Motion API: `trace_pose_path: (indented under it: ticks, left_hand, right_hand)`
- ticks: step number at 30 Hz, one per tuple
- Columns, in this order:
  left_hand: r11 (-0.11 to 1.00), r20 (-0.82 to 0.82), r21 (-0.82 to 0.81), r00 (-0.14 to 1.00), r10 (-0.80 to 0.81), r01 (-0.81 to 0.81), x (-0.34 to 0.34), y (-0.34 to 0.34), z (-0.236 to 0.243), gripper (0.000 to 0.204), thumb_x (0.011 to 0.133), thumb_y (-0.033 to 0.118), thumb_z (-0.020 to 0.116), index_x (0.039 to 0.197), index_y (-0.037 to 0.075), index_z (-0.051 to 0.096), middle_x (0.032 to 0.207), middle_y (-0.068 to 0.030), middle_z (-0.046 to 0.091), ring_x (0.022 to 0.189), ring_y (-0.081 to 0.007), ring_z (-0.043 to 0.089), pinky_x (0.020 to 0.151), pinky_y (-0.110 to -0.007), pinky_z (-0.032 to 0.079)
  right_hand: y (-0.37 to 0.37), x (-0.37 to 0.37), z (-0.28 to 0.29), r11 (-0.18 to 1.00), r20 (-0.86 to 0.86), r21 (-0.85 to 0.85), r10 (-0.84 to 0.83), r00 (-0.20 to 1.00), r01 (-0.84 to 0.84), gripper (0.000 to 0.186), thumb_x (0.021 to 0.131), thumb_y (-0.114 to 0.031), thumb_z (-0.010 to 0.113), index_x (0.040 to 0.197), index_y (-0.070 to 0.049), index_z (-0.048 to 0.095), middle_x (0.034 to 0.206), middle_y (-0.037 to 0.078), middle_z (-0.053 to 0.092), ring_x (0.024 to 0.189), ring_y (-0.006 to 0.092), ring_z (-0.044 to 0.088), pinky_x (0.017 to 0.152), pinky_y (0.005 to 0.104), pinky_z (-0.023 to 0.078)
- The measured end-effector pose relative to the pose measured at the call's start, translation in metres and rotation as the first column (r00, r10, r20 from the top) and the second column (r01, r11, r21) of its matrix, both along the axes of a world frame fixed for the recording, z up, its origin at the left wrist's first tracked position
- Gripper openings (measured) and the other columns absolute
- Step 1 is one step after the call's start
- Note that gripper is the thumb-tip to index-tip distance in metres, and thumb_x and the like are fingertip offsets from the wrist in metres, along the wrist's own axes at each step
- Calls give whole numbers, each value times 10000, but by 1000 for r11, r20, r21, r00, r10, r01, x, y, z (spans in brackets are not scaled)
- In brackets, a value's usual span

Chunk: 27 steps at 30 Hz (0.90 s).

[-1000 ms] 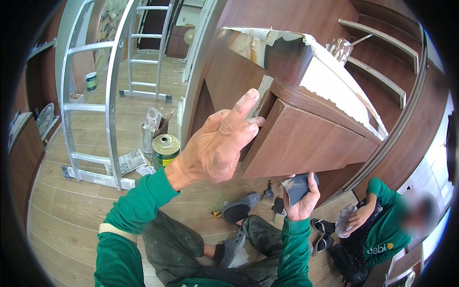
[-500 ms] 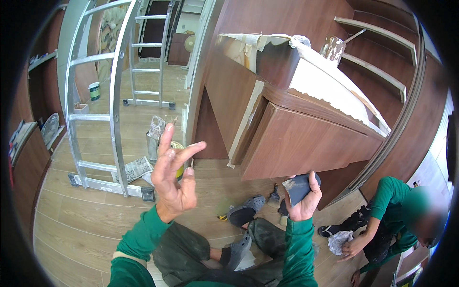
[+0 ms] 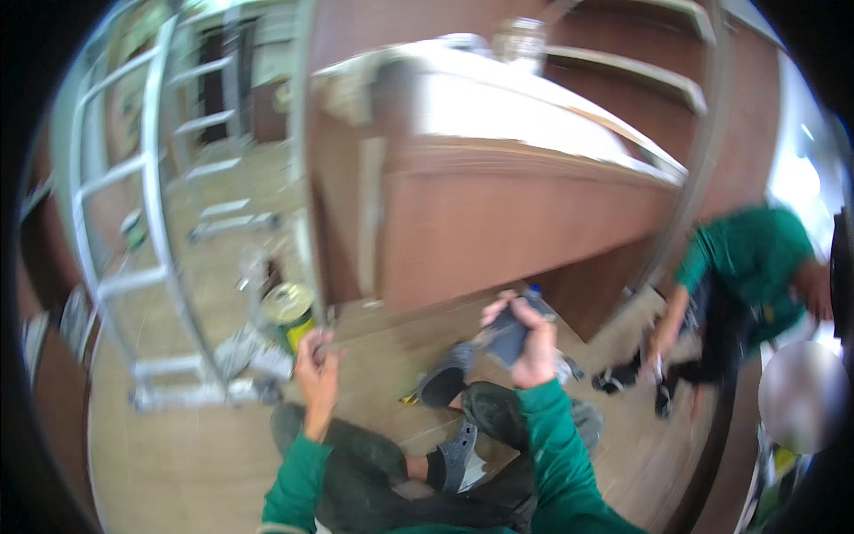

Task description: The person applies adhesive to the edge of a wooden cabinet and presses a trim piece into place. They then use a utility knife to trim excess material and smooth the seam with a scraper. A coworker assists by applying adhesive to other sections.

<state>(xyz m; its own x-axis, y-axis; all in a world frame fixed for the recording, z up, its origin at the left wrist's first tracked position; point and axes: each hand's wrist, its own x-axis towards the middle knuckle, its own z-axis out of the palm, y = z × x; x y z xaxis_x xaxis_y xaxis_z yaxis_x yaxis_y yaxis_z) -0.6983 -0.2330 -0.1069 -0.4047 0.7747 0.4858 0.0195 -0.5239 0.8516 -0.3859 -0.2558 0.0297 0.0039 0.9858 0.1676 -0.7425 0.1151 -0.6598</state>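
Note:
In my right hand (image 3: pixel 536 356) is a dark grey, flat folded piece that looks like sandpaper (image 3: pixel 507 338), gripped between thumb and fingers. The hand is raised above my crossed legs, in front of the brown cabinet (image 3: pixel 516 231). My left hand (image 3: pixel 318 374) is up on the other side, its fingers curled in toward the thumb. Blur hides whether anything small is between them. Just beyond that hand stands a yellow and green can (image 3: pixel 291 311) on the floor.
An aluminium ladder (image 3: pixel 160 231) stands at the left, with crumpled paper (image 3: pixel 253 353) by its foot. At the right a co-worker in a green shirt (image 3: pixel 747 267) bends low. A jar (image 3: pixel 519 44) sits on the white counter top (image 3: pixel 498 107).
The view has swung to the right and blurred. My left hand has dropped, its spread fingers now curled in. My right hand keeps the sandpaper, now tilted. The co-worker's posture has shifted.

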Motion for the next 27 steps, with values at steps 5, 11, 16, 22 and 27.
trace_pose_path:
  ticks: [5,11,16,22,27]
  left_hand:
    - [808,-886,-463,215,-411,-363,-94,18,-61,574,773,470,759,1061,-24,716,1003,-277,722,1015,-439,689,872,-508,544]
    - [666,-787,-575,100,-609,-475,-81,40,-73,655,757,590,708,958,-31,769,1021,-300,716,1018,-446,694,905,-484,546]
    - [721,-852,-497,112,-512,-483,-56,43,-96,606,771,545,681,929,-34,771,959,-294,722,971,-456,702,893,-502,548]
    - [760,-882,-435,61,-467,-483,-35,40,-90,544,778,473,711,1046,2,752,1058,-272,721,1041,-404,691,915,-479,540]
    - [608,-617,-786,79,-783,-109,12,78,-68,582,948,490,578,1141,-50,678,1173,-318,643,1150,-473,582,992,-528,460]
  right_hand:
    - [24,48,-59,961,257,-266,-3,966,74,271,958,-88,633,1208,12,608,854,96,673,794,252,700,723,367,576]
    - [62,225,-112,863,937,16,-190,294,506,346,852,-207,723,1049,77,704,854,197,733,818,309,737,756,400,583]
    - [59,275,-150,778,938,187,40,-345,600,499,811,-362,723,1014,93,720,1013,310,714,991,440,701,911,471,551]
    - [39,249,-142,955,940,-210,256,-226,210,435,881,-386,671,1070,2,731,901,190,751,910,320,732,835,438,565]
    - [59,255,-173,978,968,131,-91,-232,163,360,778,-305,676,920,23,722,867,258,717,826,378,710,754,509,556]
